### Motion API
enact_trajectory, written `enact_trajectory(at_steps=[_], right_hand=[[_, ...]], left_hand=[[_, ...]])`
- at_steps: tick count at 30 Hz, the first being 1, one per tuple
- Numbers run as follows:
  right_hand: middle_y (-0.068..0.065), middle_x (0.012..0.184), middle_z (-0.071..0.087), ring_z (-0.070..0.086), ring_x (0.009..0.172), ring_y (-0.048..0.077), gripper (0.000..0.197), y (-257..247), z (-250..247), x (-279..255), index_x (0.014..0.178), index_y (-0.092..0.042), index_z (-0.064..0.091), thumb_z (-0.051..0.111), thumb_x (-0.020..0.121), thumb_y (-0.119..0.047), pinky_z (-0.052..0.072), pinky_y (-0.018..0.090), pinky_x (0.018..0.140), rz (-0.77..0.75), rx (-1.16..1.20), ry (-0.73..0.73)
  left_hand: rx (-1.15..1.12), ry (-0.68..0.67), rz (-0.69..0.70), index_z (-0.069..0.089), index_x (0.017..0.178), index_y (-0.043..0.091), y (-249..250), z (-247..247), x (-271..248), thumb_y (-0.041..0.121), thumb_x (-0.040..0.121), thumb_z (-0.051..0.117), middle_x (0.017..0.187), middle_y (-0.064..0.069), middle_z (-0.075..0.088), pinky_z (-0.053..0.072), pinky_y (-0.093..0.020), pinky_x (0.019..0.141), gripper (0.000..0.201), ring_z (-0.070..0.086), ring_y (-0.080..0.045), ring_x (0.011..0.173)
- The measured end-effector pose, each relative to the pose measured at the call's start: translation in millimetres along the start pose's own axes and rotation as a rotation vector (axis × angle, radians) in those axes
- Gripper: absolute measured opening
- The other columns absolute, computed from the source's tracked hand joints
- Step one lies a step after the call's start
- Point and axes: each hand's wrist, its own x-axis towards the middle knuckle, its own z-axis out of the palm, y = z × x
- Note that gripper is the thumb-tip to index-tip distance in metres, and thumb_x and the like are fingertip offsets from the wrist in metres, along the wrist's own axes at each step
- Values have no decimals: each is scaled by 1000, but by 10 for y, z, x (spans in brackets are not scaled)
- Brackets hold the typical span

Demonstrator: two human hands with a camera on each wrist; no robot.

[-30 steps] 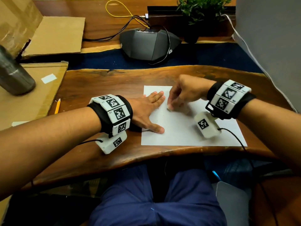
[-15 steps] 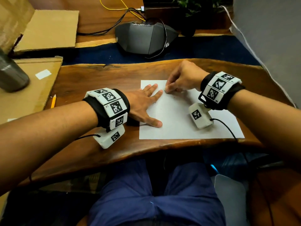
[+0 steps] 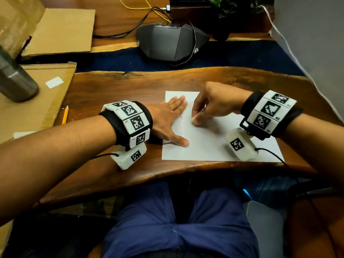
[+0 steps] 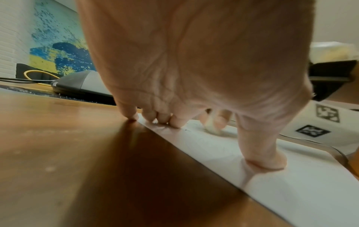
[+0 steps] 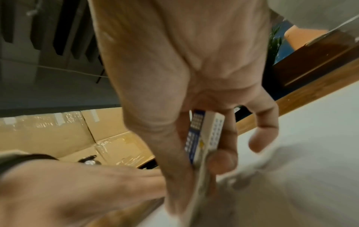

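Observation:
A white sheet of paper (image 3: pixel 210 146) lies on the wooden desk (image 3: pixel 111 86). My left hand (image 3: pixel 167 120) lies flat with straight fingers, pressing down the sheet's left part; its fingertips (image 4: pixel 174 122) and thumb rest on the paper (image 4: pixel 291 184). My right hand (image 3: pixel 210 107) pinches a white eraser (image 3: pixel 195 121) in a blue-and-white sleeve (image 5: pixel 202 136) between thumb and fingers, its tip down on the paper beside a small dark mark (image 3: pixel 181 117). The eraser tip (image 4: pixel 212 129) shows past my left palm. The right wrist view is blurred.
A yellow pencil (image 3: pixel 65 115) lies at the desk's left edge beside flat cardboard (image 3: pixel 28 112). A grey metal bottle (image 3: pixel 13 79) stands on the cardboard. A dark conference phone (image 3: pixel 171 41) with cables sits behind the desk, with a plant (image 3: pixel 232 6) at the back right.
My right hand with the eraser moved up the sheet, then back down toward the near side, in a rubbing stroke. My left hand stayed flat on the paper.

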Motion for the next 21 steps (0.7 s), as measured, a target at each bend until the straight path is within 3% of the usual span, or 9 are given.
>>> enact_trajectory(at_steps=[2,5,7,9,12,17,19,21], right_hand=[[-12,79,76,65,71,3,16,-21,-18,10,86,-24,82,89,74,-31,49,14,60,-14,-11,-39],[-5,77,76,61,55,-2,17,65,-68,163,87,-17,82,89,75,-27,49,10,52,78,97,186],[-4,79,76,60,55,-2,16,90,-31,176,87,-16,81,88,76,-27,45,7,48,73,94,244],[-8,81,75,61,64,0,14,47,36,94,86,-22,80,87,77,-30,40,7,51,1,-4,139],[-13,80,74,63,72,4,14,-26,46,15,85,-26,80,87,76,-34,43,15,58,-20,-40,-17],[-4,82,77,65,67,4,14,75,-35,190,84,-20,81,88,76,-29,44,13,54,72,77,229],[-6,82,76,66,71,5,13,32,22,103,84,-22,80,87,76,-31,46,15,56,10,20,149],[-11,80,76,67,74,6,15,-51,57,-20,85,-24,81,87,76,-33,52,21,62,-34,-39,-20]], left_hand=[[7,-5,3,-25,152,14,4,-5,-2,85,73,49,158,-4,-34,-10,-35,121,129,-26,-19,147],[9,-8,2,-25,152,13,27,-11,-6,84,74,49,158,-3,-33,-11,-33,119,129,-25,-19,147],[13,-7,-1,-25,152,14,28,-18,-18,84,73,48,158,-3,-33,-11,-33,119,129,-25,-19,148],[16,-5,-3,-25,152,13,20,-24,-34,85,73,47,158,-4,-33,-10,-34,120,129,-24,-19,148],[33,-14,-6,-26,152,13,32,-38,-39,85,74,46,158,-4,-34,-9,-36,121,128,-25,-19,148],[36,-15,-5,-26,152,13,39,-31,-38,86,73,46,158,-4,-33,-9,-36,121,129,-25,-19,147],[33,-15,-6,-26,152,13,29,-33,-38,85,73,46,158,-4,-34,-9,-37,122,128,-25,-20,148],[30,-16,-3,-26,151,13,31,-35,-31,85,73,46,158,-5,-34,-9,-37,122,128,-26,-20,147]])
